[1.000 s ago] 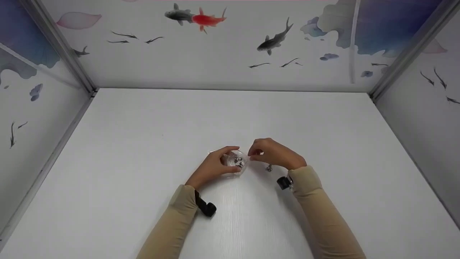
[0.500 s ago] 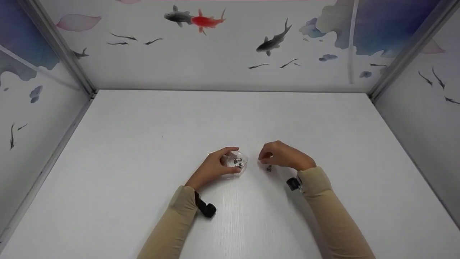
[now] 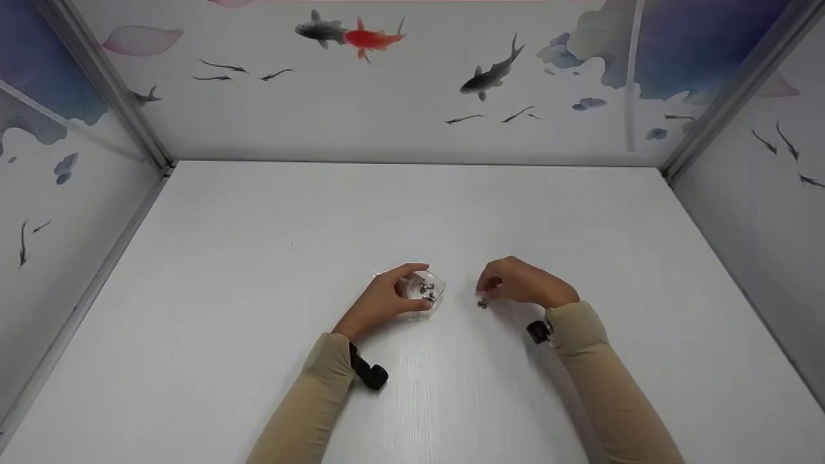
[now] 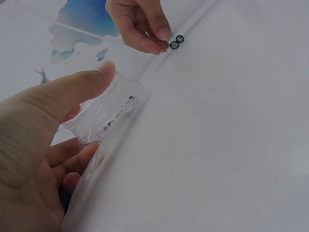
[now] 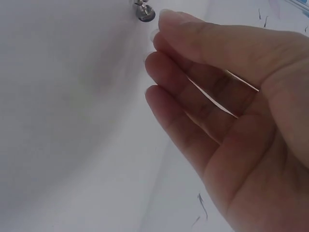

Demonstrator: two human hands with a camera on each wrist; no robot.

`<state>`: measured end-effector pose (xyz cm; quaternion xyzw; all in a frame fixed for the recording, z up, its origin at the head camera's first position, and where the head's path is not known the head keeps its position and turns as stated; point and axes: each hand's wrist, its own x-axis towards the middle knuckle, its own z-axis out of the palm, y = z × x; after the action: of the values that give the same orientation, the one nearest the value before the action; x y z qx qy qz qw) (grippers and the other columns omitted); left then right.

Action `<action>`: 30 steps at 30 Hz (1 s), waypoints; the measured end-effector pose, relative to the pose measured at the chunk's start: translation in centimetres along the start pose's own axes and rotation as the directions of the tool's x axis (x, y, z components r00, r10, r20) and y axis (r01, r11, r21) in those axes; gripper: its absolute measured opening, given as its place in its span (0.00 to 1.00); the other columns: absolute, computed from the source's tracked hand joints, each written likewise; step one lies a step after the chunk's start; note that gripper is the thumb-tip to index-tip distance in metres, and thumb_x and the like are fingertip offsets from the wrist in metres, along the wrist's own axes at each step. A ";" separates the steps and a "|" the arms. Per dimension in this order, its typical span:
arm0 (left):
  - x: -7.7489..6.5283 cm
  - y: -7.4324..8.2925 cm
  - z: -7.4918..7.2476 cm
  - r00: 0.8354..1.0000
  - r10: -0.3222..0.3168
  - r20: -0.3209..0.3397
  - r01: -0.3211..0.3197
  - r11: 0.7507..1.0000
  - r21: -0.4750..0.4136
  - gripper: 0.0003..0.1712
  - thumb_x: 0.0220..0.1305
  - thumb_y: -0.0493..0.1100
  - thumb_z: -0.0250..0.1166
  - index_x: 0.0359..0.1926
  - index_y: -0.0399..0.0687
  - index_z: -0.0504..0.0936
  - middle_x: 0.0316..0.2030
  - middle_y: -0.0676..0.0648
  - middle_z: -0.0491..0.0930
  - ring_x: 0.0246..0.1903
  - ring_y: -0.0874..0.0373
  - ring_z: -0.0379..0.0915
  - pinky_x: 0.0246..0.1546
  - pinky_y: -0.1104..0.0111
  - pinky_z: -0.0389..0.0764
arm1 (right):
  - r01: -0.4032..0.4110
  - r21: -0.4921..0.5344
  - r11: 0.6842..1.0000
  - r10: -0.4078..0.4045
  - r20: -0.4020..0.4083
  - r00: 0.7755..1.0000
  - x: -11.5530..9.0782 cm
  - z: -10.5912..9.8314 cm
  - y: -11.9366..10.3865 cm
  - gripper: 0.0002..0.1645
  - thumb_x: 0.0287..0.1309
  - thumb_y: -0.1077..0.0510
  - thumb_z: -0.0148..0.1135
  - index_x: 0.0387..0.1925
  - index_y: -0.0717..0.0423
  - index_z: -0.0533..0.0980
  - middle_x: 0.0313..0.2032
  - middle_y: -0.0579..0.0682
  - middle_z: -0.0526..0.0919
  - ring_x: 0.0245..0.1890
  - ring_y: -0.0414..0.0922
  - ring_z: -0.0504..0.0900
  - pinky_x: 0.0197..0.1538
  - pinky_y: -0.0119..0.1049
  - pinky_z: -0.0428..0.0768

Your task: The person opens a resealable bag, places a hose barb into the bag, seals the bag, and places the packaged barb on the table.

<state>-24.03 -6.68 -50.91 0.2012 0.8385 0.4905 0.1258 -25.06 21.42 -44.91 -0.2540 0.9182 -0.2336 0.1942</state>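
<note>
My left hand (image 3: 385, 294) holds a clear, crinkled plastic bag (image 4: 113, 104) on its side, thumb above and fingers below. Several small shiny metal pieces (image 3: 427, 291) show inside the bag. To the right, my right hand (image 3: 525, 282) reaches down over the table, thumb and fingertips close together. Right by its fingertips (image 5: 169, 19) lies a small cluster of metal pieces (image 3: 483, 303). In the left wrist view these pieces (image 4: 176, 42) show round, dark-rimmed ends with silver centres. Nothing shows between the right fingertips.
The white table (image 3: 258, 212) spreads around both hands. White panels with painted fish (image 3: 493, 76) stand at the back and sides, with grey metal posts (image 3: 741, 90) in the corners. A black wrist camera (image 3: 372, 376) hangs below the left sleeve, and another wrist camera (image 3: 538, 332) below the right.
My right hand has moved right, away from the bag's edge, to the small metal pieces on the table. The left hand and the bag have stayed in place.
</note>
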 end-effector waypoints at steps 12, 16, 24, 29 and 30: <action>-0.2 0.3 -0.1 1.000 0.009 -0.013 -0.009 1.000 -0.008 0.41 0.50 0.57 0.74 0.65 0.62 0.71 0.38 0.52 0.75 0.33 0.60 0.65 0.36 0.68 0.68 | -0.001 0.013 1.000 0.000 0.017 1.000 -0.2 0.3 0.3 0.11 0.53 0.67 0.68 0.36 0.50 0.86 0.37 0.44 0.84 0.38 0.41 0.78 0.42 0.34 0.78; -0.2 0.2 -0.1 1.000 0.012 -0.012 -0.012 1.000 -0.014 0.41 0.49 0.57 0.74 0.65 0.61 0.71 0.41 0.52 0.76 0.34 0.60 0.67 0.37 0.67 0.69 | 0.020 0.003 1.000 -0.020 0.017 1.000 0.0 0.5 0.5 0.10 0.51 0.67 0.69 0.34 0.50 0.86 0.35 0.44 0.83 0.36 0.40 0.78 0.40 0.33 0.78; -0.1 -0.1 0.0 1.000 0.014 -0.012 -0.014 1.000 -0.005 0.41 0.49 0.58 0.74 0.65 0.61 0.71 0.36 0.54 0.75 0.32 0.60 0.66 0.35 0.68 0.68 | 0.031 -0.001 1.000 -0.031 0.001 1.000 -0.1 0.5 0.5 0.08 0.53 0.66 0.68 0.35 0.52 0.85 0.36 0.45 0.83 0.37 0.40 0.78 0.42 0.34 0.78; 0.0 -0.2 0.0 1.000 0.016 -0.005 -0.016 1.000 0.002 0.41 0.49 0.58 0.74 0.65 0.62 0.71 0.29 0.54 0.72 0.28 0.61 0.64 0.32 0.68 0.67 | 0.068 -0.018 0.998 -0.068 -0.015 0.998 -0.1 0.6 0.6 0.06 0.54 0.65 0.68 0.36 0.55 0.84 0.36 0.47 0.84 0.37 0.40 0.79 0.42 0.34 0.78; 0.0 -0.2 0.0 1.000 0.017 -0.005 -0.017 1.000 0.004 0.41 0.49 0.58 0.74 0.65 0.62 0.71 0.30 0.54 0.72 0.29 0.61 0.64 0.32 0.69 0.67 | 0.069 -0.023 0.997 -0.070 -0.017 0.997 -0.1 0.6 0.6 0.06 0.54 0.65 0.68 0.36 0.55 0.84 0.37 0.47 0.84 0.37 0.40 0.78 0.42 0.33 0.78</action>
<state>-24.08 -6.73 -51.10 0.2072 0.8381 0.4905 0.1189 -24.93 21.74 -45.76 -0.2859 0.9131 -0.2321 0.1748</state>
